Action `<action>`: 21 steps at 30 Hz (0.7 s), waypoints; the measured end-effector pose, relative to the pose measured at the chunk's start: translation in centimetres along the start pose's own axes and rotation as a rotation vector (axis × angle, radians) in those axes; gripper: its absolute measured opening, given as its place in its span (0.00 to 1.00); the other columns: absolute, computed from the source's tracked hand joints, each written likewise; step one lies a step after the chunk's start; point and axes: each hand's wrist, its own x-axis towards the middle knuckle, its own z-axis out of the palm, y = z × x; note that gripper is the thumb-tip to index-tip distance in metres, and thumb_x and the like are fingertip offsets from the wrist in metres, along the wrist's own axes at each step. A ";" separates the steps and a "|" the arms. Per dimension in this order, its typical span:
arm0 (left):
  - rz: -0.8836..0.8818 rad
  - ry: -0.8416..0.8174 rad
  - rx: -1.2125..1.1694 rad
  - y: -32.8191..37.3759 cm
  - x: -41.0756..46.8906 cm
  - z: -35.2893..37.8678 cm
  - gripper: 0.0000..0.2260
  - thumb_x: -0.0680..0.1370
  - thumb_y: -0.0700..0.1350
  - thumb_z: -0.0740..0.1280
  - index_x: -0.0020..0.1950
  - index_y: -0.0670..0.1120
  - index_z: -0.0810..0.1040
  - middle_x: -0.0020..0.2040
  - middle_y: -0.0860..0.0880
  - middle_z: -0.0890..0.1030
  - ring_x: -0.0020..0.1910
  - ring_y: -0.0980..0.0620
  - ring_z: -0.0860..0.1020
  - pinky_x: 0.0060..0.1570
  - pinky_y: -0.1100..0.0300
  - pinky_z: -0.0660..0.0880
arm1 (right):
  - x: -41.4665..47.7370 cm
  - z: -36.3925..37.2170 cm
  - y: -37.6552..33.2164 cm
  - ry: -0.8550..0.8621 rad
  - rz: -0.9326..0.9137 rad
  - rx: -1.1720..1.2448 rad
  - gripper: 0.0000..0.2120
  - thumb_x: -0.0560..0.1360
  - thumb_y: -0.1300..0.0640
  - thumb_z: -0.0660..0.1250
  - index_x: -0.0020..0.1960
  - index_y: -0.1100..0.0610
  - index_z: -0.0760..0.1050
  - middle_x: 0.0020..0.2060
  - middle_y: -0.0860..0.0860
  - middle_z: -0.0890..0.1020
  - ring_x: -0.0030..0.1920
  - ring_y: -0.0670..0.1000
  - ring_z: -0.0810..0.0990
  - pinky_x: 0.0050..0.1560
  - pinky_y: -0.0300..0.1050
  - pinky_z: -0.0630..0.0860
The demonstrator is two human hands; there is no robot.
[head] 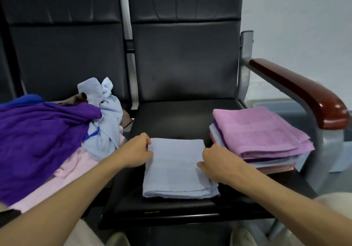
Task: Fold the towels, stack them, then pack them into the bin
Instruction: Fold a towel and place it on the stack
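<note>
Centrally in the lower half of the frame, a light blue towel (175, 167) lies folded into a flat rectangle on the black chair seat (171, 116), its layered open edges toward the bottom of the frame. From my remote station I see both bare forearms reaching in from the bottom corners. The left hand (136, 150) sits at the towel's left edge near its upper corner, fingers (146, 138) curled and pinching the cloth. The right hand (217, 160) grips the opposite edge, thumb lying on top of the fabric and the other fingers curled round the side.

Just right of that hand, a folded stack (261, 133) of towels rests on the same seat, a lilac-pink one on top and purple, pale blue and pink layers showing beneath. At right centre, a curved reddish-brown armrest (301, 91) on a grey metal frame rises beside the stack, and behind it part of a grey-blue bin (282, 105) shows; I cannot tell what it holds.

On the neighbouring seat at the left of the frame, an unfolded heap is piled loosely: a deep purple towel (38, 137), a crumpled pale blue towel (106, 116), a pale pink towel (76, 167) beneath them, and a scrap of brown cloth (80, 98). Black padded backrests (182, 55) fill the upper frame, with a white wall (297, 17) at upper right.
</note>
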 end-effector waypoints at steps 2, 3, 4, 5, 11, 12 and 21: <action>-0.078 -0.086 -0.030 -0.5 -0.3 0.3 0.13 0.77 0.49 0.64 0.57 0.46 0.67 0.46 0.48 0.80 0.41 0.51 0.79 0.37 0.60 0.75 | 0.5 0.6 -0.4 -0.119 0.035 -0.047 0.20 0.81 0.47 0.56 0.56 0.64 0.74 0.57 0.60 0.78 0.56 0.58 0.77 0.49 0.46 0.71; -0.110 -0.137 -0.063 -0.5 -0.4 0.5 0.14 0.77 0.50 0.64 0.58 0.45 0.66 0.47 0.47 0.80 0.39 0.51 0.80 0.33 0.61 0.74 | 0.7 0.8 -0.5 -0.159 0.051 -0.067 0.22 0.81 0.46 0.55 0.56 0.64 0.75 0.57 0.60 0.78 0.57 0.58 0.76 0.51 0.47 0.72; -0.129 -0.178 -0.079 -0.4 -0.6 0.8 0.16 0.77 0.51 0.64 0.59 0.44 0.66 0.47 0.47 0.81 0.37 0.52 0.80 0.30 0.62 0.73 | 1.0 0.9 -0.6 -0.193 0.066 -0.074 0.23 0.81 0.45 0.54 0.56 0.63 0.75 0.57 0.60 0.78 0.57 0.58 0.76 0.51 0.47 0.72; -0.136 -0.205 -0.080 -0.4 -0.7 1.1 0.18 0.77 0.52 0.65 0.60 0.43 0.66 0.46 0.47 0.81 0.35 0.52 0.80 0.28 0.63 0.72 | 1.1 1.0 -0.6 -0.225 0.082 -0.068 0.23 0.81 0.44 0.54 0.54 0.63 0.75 0.57 0.60 0.78 0.57 0.58 0.77 0.51 0.46 0.72; -0.174 -0.200 -0.102 -0.5 -1.1 1.4 0.15 0.75 0.52 0.69 0.50 0.40 0.77 0.32 0.47 0.77 0.26 0.54 0.72 0.24 0.66 0.68 | 1.6 0.9 -0.3 -0.297 0.195 0.188 0.19 0.79 0.45 0.59 0.51 0.62 0.74 0.58 0.58 0.78 0.53 0.56 0.77 0.44 0.42 0.71; -0.179 -0.196 -0.109 -0.5 -1.1 1.4 0.14 0.75 0.53 0.69 0.47 0.42 0.76 0.33 0.47 0.77 0.26 0.54 0.72 0.25 0.65 0.67 | 1.7 1.2 -0.3 -0.289 0.211 0.241 0.21 0.79 0.45 0.58 0.59 0.63 0.72 0.62 0.59 0.74 0.58 0.56 0.75 0.50 0.43 0.70; -0.107 -0.148 -0.348 -1.1 -2.5 1.2 0.09 0.77 0.48 0.66 0.50 0.47 0.68 0.48 0.50 0.76 0.43 0.54 0.78 0.35 0.63 0.76 | 2.1 2.4 -0.6 -0.050 0.173 0.790 0.14 0.76 0.52 0.64 0.55 0.57 0.62 0.40 0.46 0.72 0.38 0.45 0.71 0.33 0.37 0.65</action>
